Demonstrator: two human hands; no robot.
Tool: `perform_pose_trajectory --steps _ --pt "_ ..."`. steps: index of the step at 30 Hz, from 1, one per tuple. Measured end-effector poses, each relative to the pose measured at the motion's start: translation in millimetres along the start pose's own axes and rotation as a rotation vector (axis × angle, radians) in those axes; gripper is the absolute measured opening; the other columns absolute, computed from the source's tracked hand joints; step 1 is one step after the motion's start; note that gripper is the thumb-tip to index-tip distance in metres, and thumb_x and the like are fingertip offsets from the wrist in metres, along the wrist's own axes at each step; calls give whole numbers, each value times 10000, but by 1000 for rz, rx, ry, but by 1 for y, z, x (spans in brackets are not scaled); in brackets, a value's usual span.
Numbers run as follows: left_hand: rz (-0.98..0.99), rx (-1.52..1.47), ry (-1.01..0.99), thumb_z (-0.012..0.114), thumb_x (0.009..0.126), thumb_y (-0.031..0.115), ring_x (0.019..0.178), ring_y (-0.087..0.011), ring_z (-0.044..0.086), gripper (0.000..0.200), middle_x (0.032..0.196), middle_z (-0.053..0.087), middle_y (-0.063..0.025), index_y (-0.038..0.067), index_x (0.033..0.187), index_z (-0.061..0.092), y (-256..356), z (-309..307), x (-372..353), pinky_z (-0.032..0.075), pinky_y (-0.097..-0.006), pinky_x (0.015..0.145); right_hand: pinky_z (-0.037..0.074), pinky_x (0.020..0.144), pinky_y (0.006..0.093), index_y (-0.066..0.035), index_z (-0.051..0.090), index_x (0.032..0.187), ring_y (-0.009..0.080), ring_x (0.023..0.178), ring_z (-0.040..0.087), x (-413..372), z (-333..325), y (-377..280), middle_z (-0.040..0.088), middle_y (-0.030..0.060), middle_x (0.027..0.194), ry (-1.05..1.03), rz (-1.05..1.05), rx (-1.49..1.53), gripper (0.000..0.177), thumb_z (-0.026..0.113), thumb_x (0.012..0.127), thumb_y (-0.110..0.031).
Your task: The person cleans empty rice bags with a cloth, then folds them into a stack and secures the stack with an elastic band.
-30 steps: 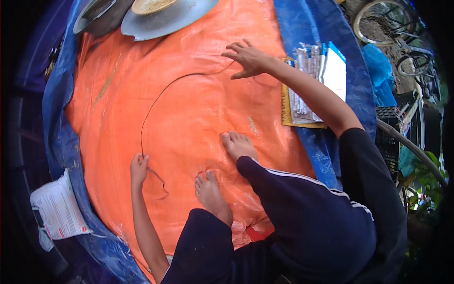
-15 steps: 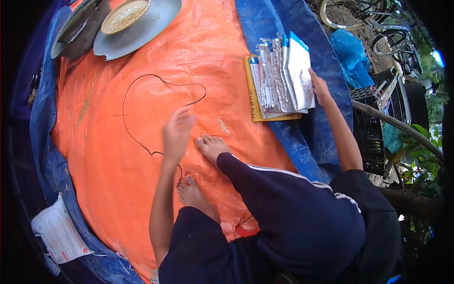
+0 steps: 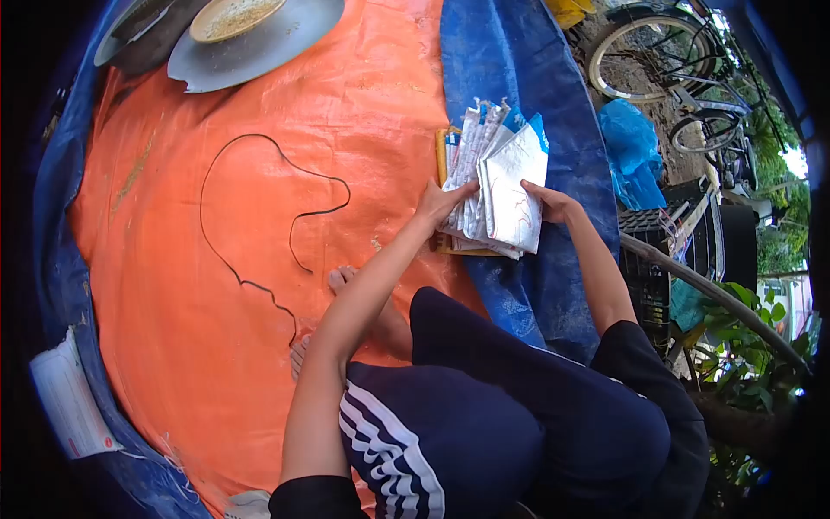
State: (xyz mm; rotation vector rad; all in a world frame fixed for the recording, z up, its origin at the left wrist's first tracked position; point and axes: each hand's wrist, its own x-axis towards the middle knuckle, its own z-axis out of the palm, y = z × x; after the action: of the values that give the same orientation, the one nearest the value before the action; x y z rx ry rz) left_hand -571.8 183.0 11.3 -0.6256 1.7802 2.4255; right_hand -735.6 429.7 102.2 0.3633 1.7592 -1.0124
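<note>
A stack of folded white and silvery sacks [image 3: 513,186] with blue edges lies over a yellow folded sack [image 3: 443,156], where the orange and blue tarps meet. My left hand [image 3: 443,206] grips the stack's left side, thumb on top and fingers hidden beneath or behind it. At the right edge, my right hand [image 3: 550,202] has its thumb on the top sack, with its other fingers partly hidden behind. A thin black cord [image 3: 205,208] lies in a loose curve on the orange tarp [image 3: 173,320], left of my feet.
A grey metal dish holds a round tray of grains [image 3: 235,19] at the upper left. A white bag [image 3: 76,402] lies at lower left. To the right are a blue plastic bag [image 3: 629,151], a black crate [image 3: 644,227], a pole [image 3: 718,298] and bicycles [image 3: 661,56].
My left hand has moved from above the cord to the stack and taken hold of it. The cord's near end now lies loose on the tarp. The view has shifted slightly.
</note>
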Motion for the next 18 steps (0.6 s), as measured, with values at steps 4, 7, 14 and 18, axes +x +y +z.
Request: perform_pose_trajectory --steps 4,7,14,18 --pt "-97 -95 -77 734 790 288 824 -189 694 425 929 733 -116 -38 1062 718 18 0 -19 538 -323 749 378 1106 459 -10 478 1423 276 1284 536 20 11 11 560 145 1410 -8 -65 -79 844 754 833 -546" --pt "-180 -110 -104 746 732 204 1024 -270 647 657 1113 631 -192 -72 1246 446 6 1 -9 535 -384 859 407 1094 443 -15 492 1415 287 1258 565 16 11 18 583 142 1387 2 -132 -85 780 703 879 -541" --pt "76 116 65 852 596 221 1114 -397 626 920 1178 601 -264 -30 1302 318 13 15 -45 494 -420 966 399 1114 448 -28 502 1416 284 1245 588 5 8 53 591 140 1390 -43 -116 143 752 610 922 -585" --pt "242 148 -13 835 617 209 1179 -393 592 935 1231 582 -264 -10 1366 322 42 1 -85 460 -440 998 402 1125 438 -10 465 1439 290 1266 573 27 -16 96 561 148 1419 -142 -402 247 669 554 978 -488"
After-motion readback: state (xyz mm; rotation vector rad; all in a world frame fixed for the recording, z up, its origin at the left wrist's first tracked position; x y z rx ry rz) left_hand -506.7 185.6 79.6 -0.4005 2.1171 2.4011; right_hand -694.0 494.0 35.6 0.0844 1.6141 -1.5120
